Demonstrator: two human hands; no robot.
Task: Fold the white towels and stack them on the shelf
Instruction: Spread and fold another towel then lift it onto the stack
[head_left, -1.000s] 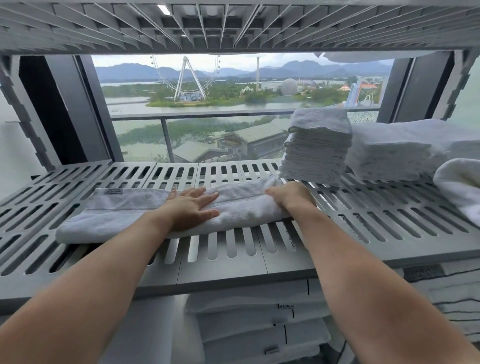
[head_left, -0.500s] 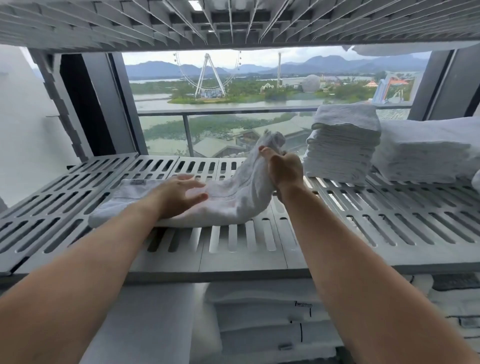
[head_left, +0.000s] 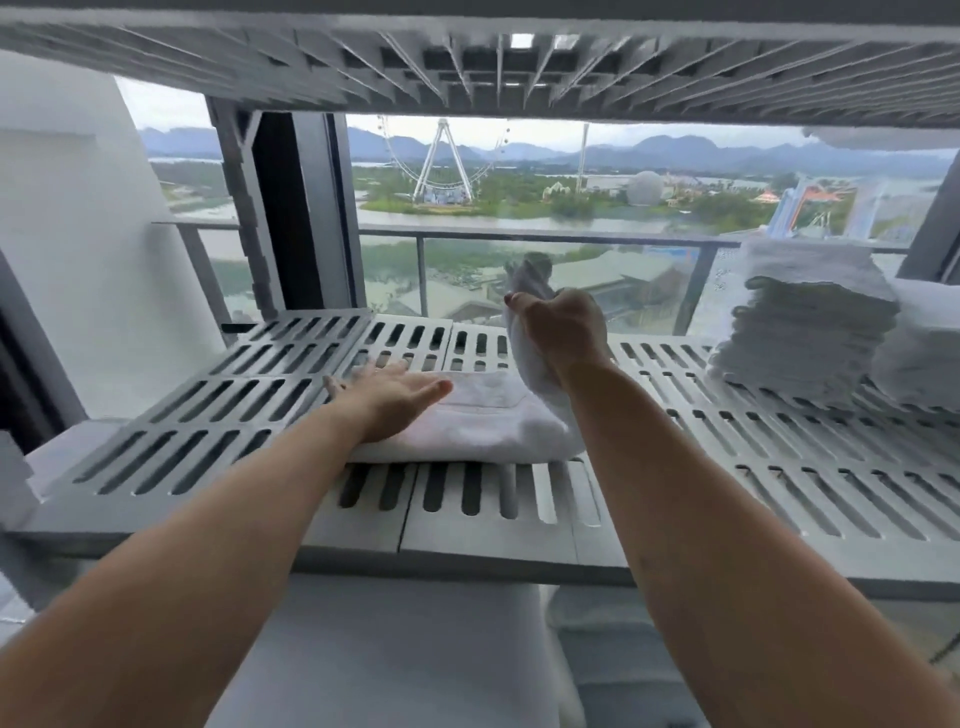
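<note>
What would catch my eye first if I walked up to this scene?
In the middle, the right hand holds one end of a white terry towel raised above the grey slotted plastic shelf, while the left hand rests flat on its left part. A tall stack of folded white towels stands at the shelf's right, and a white Ferris wheel rises in the distance outside.

Our left hand (head_left: 395, 400) covers the towel's (head_left: 488, 421) left end; the rightmost pile (head_left: 924, 348) runs off the right edge.
</note>
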